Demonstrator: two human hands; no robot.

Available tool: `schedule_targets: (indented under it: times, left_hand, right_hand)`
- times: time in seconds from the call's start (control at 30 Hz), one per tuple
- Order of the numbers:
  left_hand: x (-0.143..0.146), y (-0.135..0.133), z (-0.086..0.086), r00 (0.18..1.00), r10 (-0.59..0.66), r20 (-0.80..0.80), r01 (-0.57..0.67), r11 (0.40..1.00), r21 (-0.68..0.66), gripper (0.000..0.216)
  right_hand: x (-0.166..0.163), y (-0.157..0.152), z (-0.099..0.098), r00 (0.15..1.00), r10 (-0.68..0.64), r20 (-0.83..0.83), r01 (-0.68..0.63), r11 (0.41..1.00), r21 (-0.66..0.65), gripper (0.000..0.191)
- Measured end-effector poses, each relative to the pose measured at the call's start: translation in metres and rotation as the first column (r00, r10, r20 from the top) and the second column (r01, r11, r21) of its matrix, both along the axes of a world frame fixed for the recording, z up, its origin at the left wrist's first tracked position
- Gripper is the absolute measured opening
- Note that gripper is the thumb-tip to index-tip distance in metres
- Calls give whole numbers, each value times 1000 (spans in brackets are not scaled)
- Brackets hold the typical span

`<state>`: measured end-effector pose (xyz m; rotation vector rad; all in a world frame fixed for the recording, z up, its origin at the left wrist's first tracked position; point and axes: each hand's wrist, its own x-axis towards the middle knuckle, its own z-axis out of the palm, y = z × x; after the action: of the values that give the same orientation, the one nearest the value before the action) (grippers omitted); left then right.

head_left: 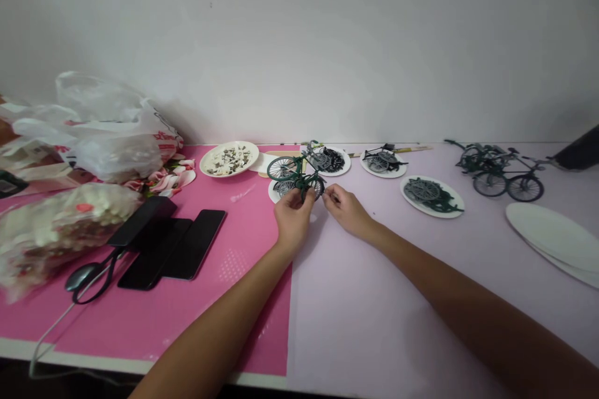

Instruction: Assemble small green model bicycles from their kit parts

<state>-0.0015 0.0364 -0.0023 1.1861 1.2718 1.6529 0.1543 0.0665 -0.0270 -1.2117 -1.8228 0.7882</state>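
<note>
Head view: toy bicycle [299, 168] in left hand [293, 217], right hand [347, 209] narrow alongside, plates [347, 164] behind.

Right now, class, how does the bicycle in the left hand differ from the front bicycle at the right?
The held bicycle is gripped by the left hand; the front bicycle rests on the lilac surface. Plates of parts lie behind the held bicycle, while other bicycles crowd behind the front bicycle. Both have dark frames and spoked wheels.
</note>
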Motion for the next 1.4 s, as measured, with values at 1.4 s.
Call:
schedule_targets:
  times: [1.4]
  left_hand:
    - [1, 0, -8, 996, -86, -6, 86, 996, 14, 22]
  right_hand:
    - [4, 11, -1, 965, -39, -258, 15, 995, -94, 23]
